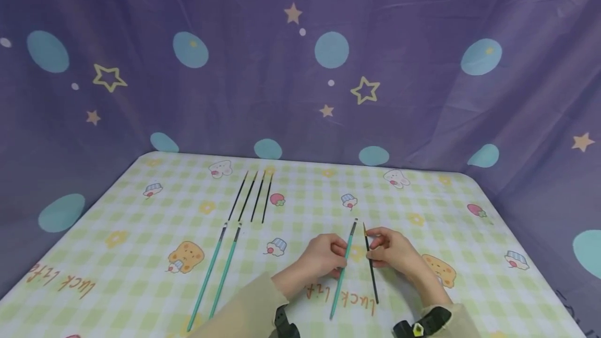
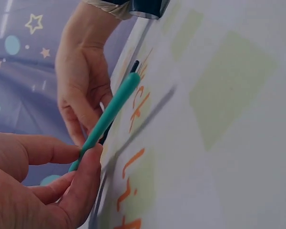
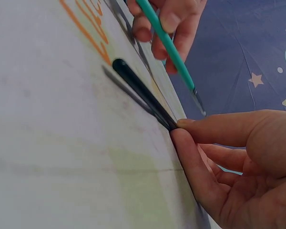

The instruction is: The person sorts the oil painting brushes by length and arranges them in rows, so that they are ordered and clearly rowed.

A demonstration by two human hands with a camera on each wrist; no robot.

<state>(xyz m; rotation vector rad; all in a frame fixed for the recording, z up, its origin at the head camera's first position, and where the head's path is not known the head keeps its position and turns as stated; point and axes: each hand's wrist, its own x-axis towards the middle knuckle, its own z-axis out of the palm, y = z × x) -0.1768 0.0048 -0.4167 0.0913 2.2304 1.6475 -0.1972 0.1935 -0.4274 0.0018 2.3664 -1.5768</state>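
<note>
My left hand (image 1: 325, 255) pinches a teal-handled paintbrush (image 1: 341, 278) between thumb and fingertips, its bristle end pointing away from me. In the left wrist view a shadow of the teal paintbrush (image 2: 112, 107) falls on the tablecloth, so it is raised off it. Just to the right, my right hand (image 1: 394, 252) pinches a thin black paintbrush (image 1: 373, 278) with a fine pale tip. Seen from the right wrist, the black paintbrush (image 3: 143, 90) runs low over the cloth with its shadow close beside it. The two brushes stand side by side, apart.
Several black paintbrushes (image 1: 249, 196) lie in a row at the back left of the table. Two teal paintbrushes (image 1: 206, 279) lie nearer, below them. A checked tablecloth (image 1: 141, 223) with printed cartoons covers the table, and a purple curtain (image 1: 253, 93) hangs behind.
</note>
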